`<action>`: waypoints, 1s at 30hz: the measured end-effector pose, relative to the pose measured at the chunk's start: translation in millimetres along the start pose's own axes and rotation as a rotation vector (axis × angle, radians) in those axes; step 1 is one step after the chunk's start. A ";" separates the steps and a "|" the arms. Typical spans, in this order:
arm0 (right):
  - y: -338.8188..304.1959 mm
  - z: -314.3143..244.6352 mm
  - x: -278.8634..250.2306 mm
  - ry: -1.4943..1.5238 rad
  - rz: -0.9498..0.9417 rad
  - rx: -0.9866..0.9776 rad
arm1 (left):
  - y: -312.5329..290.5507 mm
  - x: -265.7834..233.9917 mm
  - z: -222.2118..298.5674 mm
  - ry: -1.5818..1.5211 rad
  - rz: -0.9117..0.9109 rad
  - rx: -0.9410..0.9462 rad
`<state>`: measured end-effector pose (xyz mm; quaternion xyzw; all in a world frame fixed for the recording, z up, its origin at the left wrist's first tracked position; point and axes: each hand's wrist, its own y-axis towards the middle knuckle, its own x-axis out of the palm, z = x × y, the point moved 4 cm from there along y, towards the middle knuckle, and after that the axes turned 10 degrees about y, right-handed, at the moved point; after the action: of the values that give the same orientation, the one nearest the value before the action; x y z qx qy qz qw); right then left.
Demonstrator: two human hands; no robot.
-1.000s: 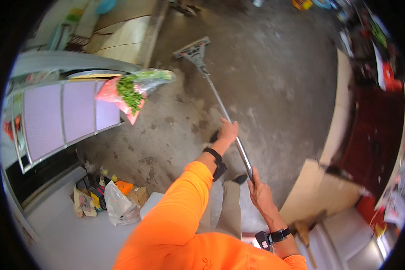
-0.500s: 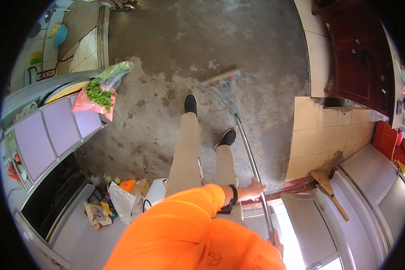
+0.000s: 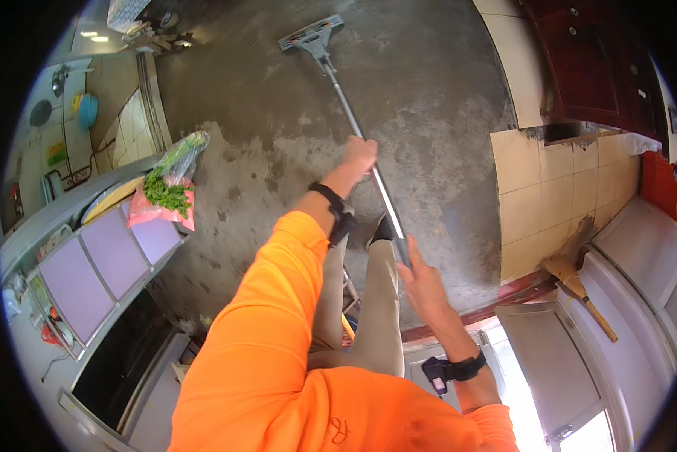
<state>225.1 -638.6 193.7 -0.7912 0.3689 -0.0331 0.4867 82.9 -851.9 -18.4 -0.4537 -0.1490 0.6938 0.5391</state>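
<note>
Patchy concrete floor [image 3: 237, 177]; mop head [image 3: 312, 38] well ahead, apparently mid-stroke. Left hand [image 3: 359, 155], right hand [image 3: 424, 285] clenched round handle [image 3: 385, 194]; drawing back would call for steady grip.

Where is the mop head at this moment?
In the head view, the mop head is near the top edge, slightly left of centre, at the far end of the pole, beyond the left hand, with grey floor around it.
</note>
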 end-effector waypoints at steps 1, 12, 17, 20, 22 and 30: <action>8.7 -1.8 9.0 0.029 -0.004 -0.003 | 9.4 -7.9 -6.6 0.041 -0.035 -0.058; -227.3 118.8 31.0 0.274 0.184 0.290 | -251.9 148.8 -81.3 0.354 -0.807 0.094; -161.0 72.3 11.1 0.326 0.180 0.291 | -173.4 119.8 -44.2 0.213 -0.664 0.043; -49.7 16.9 -13.6 0.365 0.094 0.224 | -57.5 71.1 23.4 0.228 -0.182 0.088; 19.7 -27.5 -16.0 0.496 0.050 0.110 | 12.4 23.3 59.0 0.162 -0.074 0.162; 16.5 -45.2 43.3 0.438 -0.068 0.184 | 18.8 -34.3 -12.2 0.188 -0.205 0.003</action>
<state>228.9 -703.2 191.0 -0.7292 0.4343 -0.2540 0.4638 81.3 -892.7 -22.0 -0.4980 -0.1423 0.5899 0.6195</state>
